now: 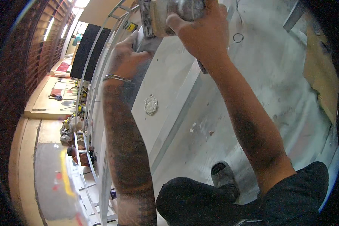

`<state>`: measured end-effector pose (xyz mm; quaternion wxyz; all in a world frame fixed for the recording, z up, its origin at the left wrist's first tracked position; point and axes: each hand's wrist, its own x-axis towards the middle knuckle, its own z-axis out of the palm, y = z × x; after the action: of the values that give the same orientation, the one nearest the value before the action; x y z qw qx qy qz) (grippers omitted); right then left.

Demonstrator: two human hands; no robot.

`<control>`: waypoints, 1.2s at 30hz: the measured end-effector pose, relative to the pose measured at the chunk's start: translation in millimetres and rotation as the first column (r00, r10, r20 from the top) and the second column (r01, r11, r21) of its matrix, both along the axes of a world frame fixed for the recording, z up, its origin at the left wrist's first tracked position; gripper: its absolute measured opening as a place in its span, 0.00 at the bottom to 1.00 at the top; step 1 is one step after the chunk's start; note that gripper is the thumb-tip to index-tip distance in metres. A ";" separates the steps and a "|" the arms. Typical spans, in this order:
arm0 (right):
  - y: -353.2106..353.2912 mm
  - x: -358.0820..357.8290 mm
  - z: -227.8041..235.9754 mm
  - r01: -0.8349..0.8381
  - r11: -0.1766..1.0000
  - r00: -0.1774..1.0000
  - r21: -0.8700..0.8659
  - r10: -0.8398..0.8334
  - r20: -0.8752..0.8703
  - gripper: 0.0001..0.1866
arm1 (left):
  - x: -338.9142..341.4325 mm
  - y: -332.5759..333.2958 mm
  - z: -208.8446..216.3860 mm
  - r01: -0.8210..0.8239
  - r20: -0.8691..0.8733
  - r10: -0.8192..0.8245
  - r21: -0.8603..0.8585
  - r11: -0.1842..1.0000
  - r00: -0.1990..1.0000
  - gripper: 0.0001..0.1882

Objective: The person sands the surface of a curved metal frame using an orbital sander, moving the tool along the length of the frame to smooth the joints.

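My right hand (205, 35) is closed around a dusty, boxy tool (160, 17) at the top of the view. It looks like a power sander, though the upper part is cut off by the frame edge. Just left of it, my left hand (128, 58) lies with thumb and forefinger spread against a dark grey flat surface (150, 44). A beaded bracelet circles that wrist. Below both hands a pale panel (165, 75) carries a white, rosette-like raised patch (151, 104). Along the panel's right side runs a straight light-grey bar (177, 109).
My sandalled foot (224, 179) rests on the dusty, whitish floor (252, 86). A thin looped cable (238, 37) hangs at the upper right. Cardboard (320, 75) lies far right. Pale metal framing (87, 67) stands left, with another person (79, 155) beyond it.
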<state>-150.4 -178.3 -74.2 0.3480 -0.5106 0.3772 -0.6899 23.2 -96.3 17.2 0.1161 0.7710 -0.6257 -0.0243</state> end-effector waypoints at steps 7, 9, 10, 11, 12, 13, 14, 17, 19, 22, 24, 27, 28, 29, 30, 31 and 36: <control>-17.3 -4.9 -2.2 -0.058 0.997 0.990 -0.051 0.064 0.126 0.33 | -23.7 17.3 -21.4 0.096 0.247 -0.029 -0.266 0.959 0.969 0.31; -25.9 -11.7 -0.3 -0.352 0.936 0.835 0.005 0.312 0.454 0.31 | -29.3 22.5 -22.6 -0.004 0.290 0.057 -0.182 0.983 0.955 0.31; -37.0 -10.3 -1.0 -0.127 0.985 0.976 0.115 0.104 0.189 0.31 | -29.9 18.5 -21.3 0.007 0.278 0.047 -0.189 0.982 0.960 0.31; -41.7 -12.1 -7.5 -0.112 0.988 0.980 0.110 0.091 0.175 0.31 | -29.6 11.4 -20.4 0.049 0.222 -0.004 -0.197 0.979 0.975 0.29; -38.0 -10.1 -3.4 -0.128 0.985 0.977 0.116 0.105 0.186 0.32 | -27.2 7.9 -14.2 0.080 0.182 -0.043 -0.205 0.975 0.982 0.27; -34.0 -8.3 0.0 -0.144 0.982 0.973 0.123 0.118 0.197 0.32 | -25.7 0.8 -7.4 0.081 0.185 -0.042 -0.210 0.974 0.982 0.27; -30.2 -6.0 -0.2 -0.137 0.983 0.975 0.118 0.113 0.190 0.32 | -23.0 -10.5 -4.5 0.060 0.182 -0.034 -0.142 0.988 0.983 0.24; -25.5 -3.3 -2.7 -0.208 0.969 0.954 0.132 0.171 0.248 0.32 | -27.3 -18.3 -10.1 0.034 0.213 -0.008 -0.120 0.992 0.977 0.28; -27.3 -4.6 -4.1 -0.263 0.955 0.942 0.134 0.225 0.249 0.32 | -29.9 -11.3 -8.4 0.030 0.244 0.012 -0.167 0.985 0.970 0.34; -8.7 -14.0 8.5 -0.351 0.926 0.904 0.137 0.297 0.307 0.31 | -29.1 11.8 -19.2 0.002 0.158 0.017 -0.123 0.992 0.987 0.33; -9.5 -15.0 11.5 -0.295 0.947 0.932 0.128 0.256 0.258 0.31 | -29.6 32.4 -29.2 0.206 0.277 -0.085 -0.444 0.872 0.957 0.20; -0.4 -15.7 2.6 -0.261 0.957 0.956 0.127 0.238 0.174 0.31 | -38.8 53.3 -24.1 0.026 0.001 -0.028 -0.404 0.914 1.000 0.17; 2.1 -17.0 0.3 -0.286 0.950 0.952 0.126 0.266 0.153 0.31 | -41.1 53.8 -20.2 0.028 -0.007 -0.033 -0.403 0.915 0.999 0.17; -5.6 -16.9 -12.1 -0.278 0.951 0.955 0.131 0.259 0.145 0.31 | -43.4 52.4 -17.1 -0.108 -0.068 0.088 -0.413 0.904 0.994 0.16; -16.4 -18.4 -25.1 -0.133 0.975 0.991 -0.181 0.131 -0.022 0.31 | -49.1 52.9 -8.9 -0.238 -0.117 0.208 -0.423 0.874 0.971 0.16; -11.6 -14.1 -16.3 -0.029 0.876 0.989 -0.481 -0.046 -0.143 0.32 | -46.7 52.9 -10.6 -0.237 -0.113 0.209 -0.418 0.877 0.971 0.16; -24.9 -10.1 -17.5 -0.258 0.966 0.953 0.019 0.251 0.172 0.33 | -41.4 46.7 -7.2 -0.248 0.024 0.292 -0.466 0.849 0.956 0.29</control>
<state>-160.5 -203.2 -91.6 0.4748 -0.4875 0.2916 -0.6722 -18.2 -49.5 10.0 0.2674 0.8022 -0.5038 0.1765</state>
